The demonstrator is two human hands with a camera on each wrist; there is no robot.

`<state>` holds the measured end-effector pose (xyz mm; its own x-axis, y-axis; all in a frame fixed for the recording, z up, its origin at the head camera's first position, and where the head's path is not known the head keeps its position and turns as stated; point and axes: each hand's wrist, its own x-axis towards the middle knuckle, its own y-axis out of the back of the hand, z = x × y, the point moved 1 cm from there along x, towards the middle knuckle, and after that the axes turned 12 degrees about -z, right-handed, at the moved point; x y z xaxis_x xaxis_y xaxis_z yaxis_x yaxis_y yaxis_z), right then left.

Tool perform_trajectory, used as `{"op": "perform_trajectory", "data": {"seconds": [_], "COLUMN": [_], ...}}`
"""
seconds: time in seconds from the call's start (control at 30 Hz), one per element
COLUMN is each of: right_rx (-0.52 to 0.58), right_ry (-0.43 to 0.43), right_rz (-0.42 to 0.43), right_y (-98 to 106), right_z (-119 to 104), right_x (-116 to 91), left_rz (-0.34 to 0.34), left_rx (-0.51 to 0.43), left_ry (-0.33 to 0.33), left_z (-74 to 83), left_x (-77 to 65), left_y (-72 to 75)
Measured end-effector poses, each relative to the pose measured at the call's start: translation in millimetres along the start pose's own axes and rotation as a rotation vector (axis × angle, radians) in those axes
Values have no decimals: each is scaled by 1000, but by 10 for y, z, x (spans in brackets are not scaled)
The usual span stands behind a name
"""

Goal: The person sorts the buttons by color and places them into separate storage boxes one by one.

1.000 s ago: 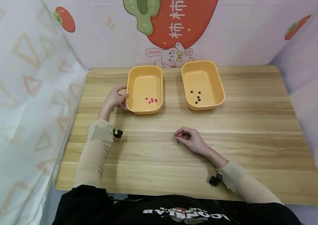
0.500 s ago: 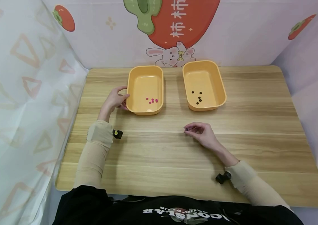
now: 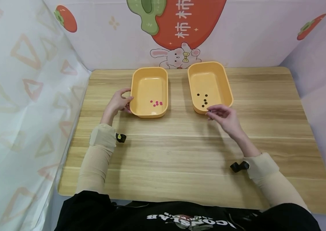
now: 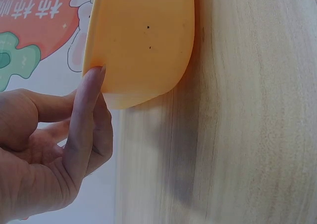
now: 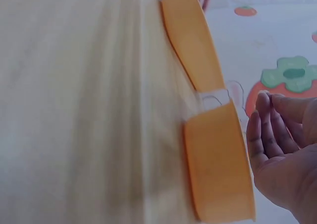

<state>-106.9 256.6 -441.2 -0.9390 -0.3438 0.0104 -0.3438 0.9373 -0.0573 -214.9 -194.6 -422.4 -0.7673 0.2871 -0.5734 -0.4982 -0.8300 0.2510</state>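
Note:
At the back left of the table, my left hand holds the left side of a yellow plastic bin, thumb at its rim and the other fingers against the outer wall. Several small pink discs lie in its near right corner. My right hand pinches a small dark disc between thumb and fingertips, right at the near rim of a second yellow bin. Inside that bin are several small dark discs. In the right wrist view the pinched fingertips appear beside the bin's upper edge.
Both bins stand on a light wooden table, a narrow gap between them. A printed backdrop rises right behind the table, with a white patterned sheet along the left. Black wrist cameras stick out from both sleeves.
My right hand has moved right and away from me, from the middle of the table to the right bin's near rim, still pinching the disc. The left hand stays on its bin.

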Motion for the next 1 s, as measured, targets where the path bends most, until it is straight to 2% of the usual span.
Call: {"op": "perform_trajectory", "data": {"seconds": [0.1,0.23,0.33,0.47,0.63,1.0], "right_rx": [52,0,-140,-266,-282,-325], "right_ry": [36,65,13,-57,-68,-105], "right_rz": [27,60,82,125,180,182], "right_y": [117,241,305,362,414,429], "right_z": [-53,-108,-131,-107,-32,-35], "right_x": [143,326,444,572,680,767], "left_rz": [1,0,0,-4,-6,-13], "left_rx": [5,6,-1,-10,-3,-20], "left_ry": [6,8,7,5,-1,-27], "left_z": [-11,-26,-33,-35,-30,-18], "left_x": [-1,-5,-10,-13,-14,-5], "left_y": [5,9,7,-9,-40,-69]}}
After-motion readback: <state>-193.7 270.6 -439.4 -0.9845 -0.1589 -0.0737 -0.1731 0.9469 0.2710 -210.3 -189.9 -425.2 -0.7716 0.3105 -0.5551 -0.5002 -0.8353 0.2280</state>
